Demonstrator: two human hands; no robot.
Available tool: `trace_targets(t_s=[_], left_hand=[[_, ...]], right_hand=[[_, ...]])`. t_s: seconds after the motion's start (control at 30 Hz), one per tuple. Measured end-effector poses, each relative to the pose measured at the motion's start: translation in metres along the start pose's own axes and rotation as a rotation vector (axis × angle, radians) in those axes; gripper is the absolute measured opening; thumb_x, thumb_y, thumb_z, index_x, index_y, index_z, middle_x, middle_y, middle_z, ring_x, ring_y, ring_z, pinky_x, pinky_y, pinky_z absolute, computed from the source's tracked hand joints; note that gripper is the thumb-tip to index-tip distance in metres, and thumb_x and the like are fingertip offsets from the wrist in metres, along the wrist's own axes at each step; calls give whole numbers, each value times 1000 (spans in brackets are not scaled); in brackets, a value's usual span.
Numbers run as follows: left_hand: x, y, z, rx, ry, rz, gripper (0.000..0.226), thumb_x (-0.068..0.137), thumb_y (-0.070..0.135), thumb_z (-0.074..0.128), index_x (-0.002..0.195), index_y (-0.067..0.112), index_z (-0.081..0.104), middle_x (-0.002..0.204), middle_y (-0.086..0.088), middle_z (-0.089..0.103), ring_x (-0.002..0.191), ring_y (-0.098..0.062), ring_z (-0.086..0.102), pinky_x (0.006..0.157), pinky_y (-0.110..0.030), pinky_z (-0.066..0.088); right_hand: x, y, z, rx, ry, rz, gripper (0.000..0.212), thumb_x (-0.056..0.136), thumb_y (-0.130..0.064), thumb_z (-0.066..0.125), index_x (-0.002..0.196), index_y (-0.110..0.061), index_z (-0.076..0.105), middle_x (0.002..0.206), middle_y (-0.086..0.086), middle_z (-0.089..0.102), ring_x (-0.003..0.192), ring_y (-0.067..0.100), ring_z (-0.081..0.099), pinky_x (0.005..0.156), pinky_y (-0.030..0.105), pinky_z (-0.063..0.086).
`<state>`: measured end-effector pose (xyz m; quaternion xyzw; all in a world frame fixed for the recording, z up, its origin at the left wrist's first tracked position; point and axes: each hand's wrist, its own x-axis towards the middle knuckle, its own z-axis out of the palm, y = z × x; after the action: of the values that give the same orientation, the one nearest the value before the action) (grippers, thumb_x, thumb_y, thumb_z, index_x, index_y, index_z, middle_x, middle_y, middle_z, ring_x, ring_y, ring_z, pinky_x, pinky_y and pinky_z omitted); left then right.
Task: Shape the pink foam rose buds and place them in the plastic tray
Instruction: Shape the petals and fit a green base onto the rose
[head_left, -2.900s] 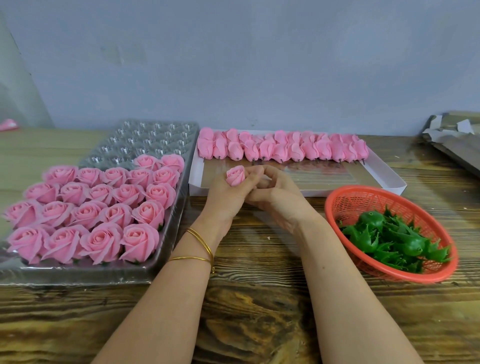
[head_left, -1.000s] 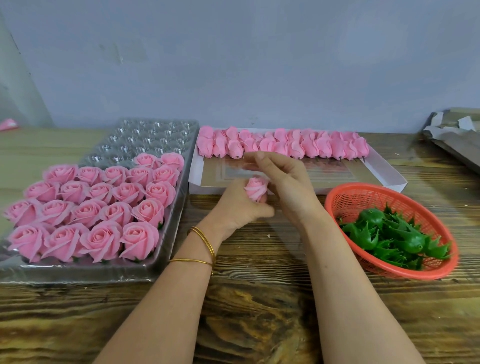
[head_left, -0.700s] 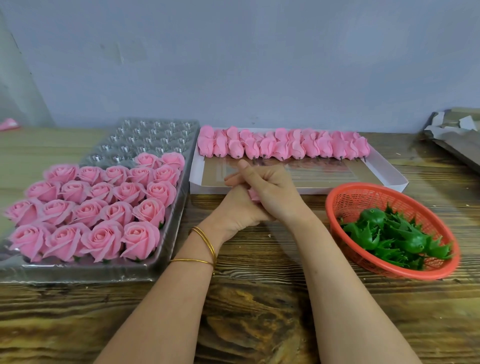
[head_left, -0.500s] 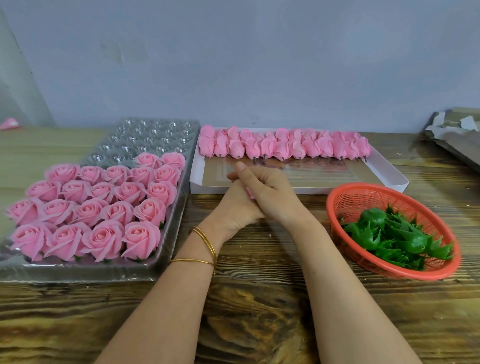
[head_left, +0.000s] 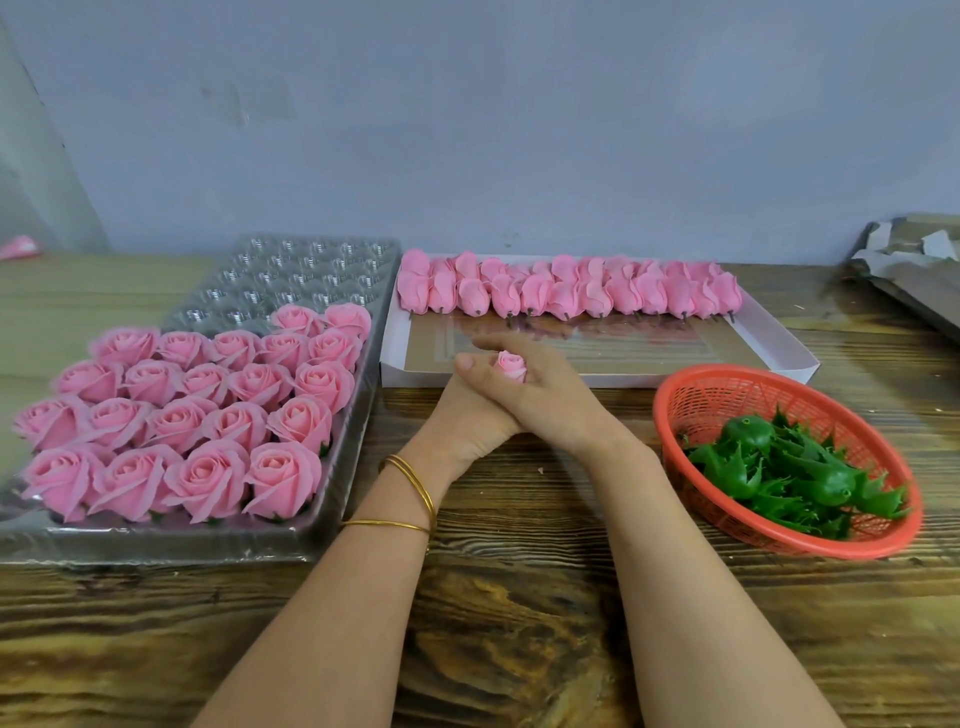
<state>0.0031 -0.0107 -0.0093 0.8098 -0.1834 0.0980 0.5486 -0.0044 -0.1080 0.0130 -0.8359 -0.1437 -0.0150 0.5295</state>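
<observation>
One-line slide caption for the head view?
Left hand and right hand clasp a pink foam rose bud between the clear plastic tray of shaped roses and a round red plastic basket.

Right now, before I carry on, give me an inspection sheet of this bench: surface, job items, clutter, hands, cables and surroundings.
Surface: wooden table, dark grained.
Job's things: plastic tray at left; shaped roses fill its near rows, far cells empty. Unshaped buds lie in a line along the far side of the white box.
Clutter: red basket of green calyxes at right; torn cardboard far right; pink scrap far left.
Hands: right hand lies over left hand and holds one foam bud, which peeks out between thumb and forefinger; left fingers hidden.
Cables: nothing seen.
Surroundings: plain grey wall behind the table.
</observation>
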Motion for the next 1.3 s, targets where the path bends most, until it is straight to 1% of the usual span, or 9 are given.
trace_targets(t_s=[0.2,0.4,0.53,0.67,0.83,0.93,1.1,1.2,1.3], left_hand=[[1,-4,0,-4,48,-28,25,83,15,58,62,28,55,59,14,54,63,17,53,58,0,39],[0,-6,-1,-37,87,-87,33,89,3,59,70,29,53,69,14,52,64,16,52,63,-4,42],[1,0,-4,-114,92,-66,20,73,4,72,69,23,66,66,1,68,69,9,63,63,-8,49],[-1,1,-5,-170,71,-99,36,67,0,80,75,32,70,75,15,73,77,-2,69,69,-19,54],[1,1,-4,78,86,-119,31,75,2,70,62,26,57,62,12,60,61,1,57,52,-4,40],[1,3,-2,231,80,-70,31,80,2,63,65,26,51,65,15,51,63,2,47,53,-3,37],[1,2,-2,333,98,-76,18,86,7,59,76,22,56,70,15,50,68,-4,48,55,-7,36],[1,3,0,393,110,-61,10,89,9,58,85,11,67,84,-2,65,83,-15,55,62,-14,30],[0,4,1,390,140,-58,15,92,10,56,82,9,68,89,-10,69,85,-15,56,62,-18,28]], right_hand=[[-1,4,-2,7,-13,10,79,79,-58,70,140,-13,49,137,-1,56,125,11,51,108,31,38],[0,4,-3,37,-72,18,66,77,-59,70,125,-14,58,101,-25,59,96,-16,54,86,7,39],[3,0,-4,156,29,21,37,80,-62,55,81,-27,69,80,-13,67,85,6,61,87,33,47],[7,-7,-4,240,252,23,68,86,-55,46,93,9,66,99,27,67,97,38,64,92,54,48],[10,1,7,70,285,-43,54,99,-34,46,74,10,66,74,23,69,79,38,63,72,49,50],[12,6,10,2,297,-55,54,100,-20,48,47,-15,52,44,-8,55,49,9,47,56,31,37],[11,7,14,-58,313,-98,53,98,-15,49,46,-19,41,40,-9,43,45,6,38,50,24,29],[10,6,18,-113,324,-116,50,93,-12,52,47,-19,34,44,-6,34,47,11,32,51,30,24],[11,6,21,-123,334,-135,51,90,-10,54,48,-21,27,42,-5,26,45,10,31,47,22,21]])
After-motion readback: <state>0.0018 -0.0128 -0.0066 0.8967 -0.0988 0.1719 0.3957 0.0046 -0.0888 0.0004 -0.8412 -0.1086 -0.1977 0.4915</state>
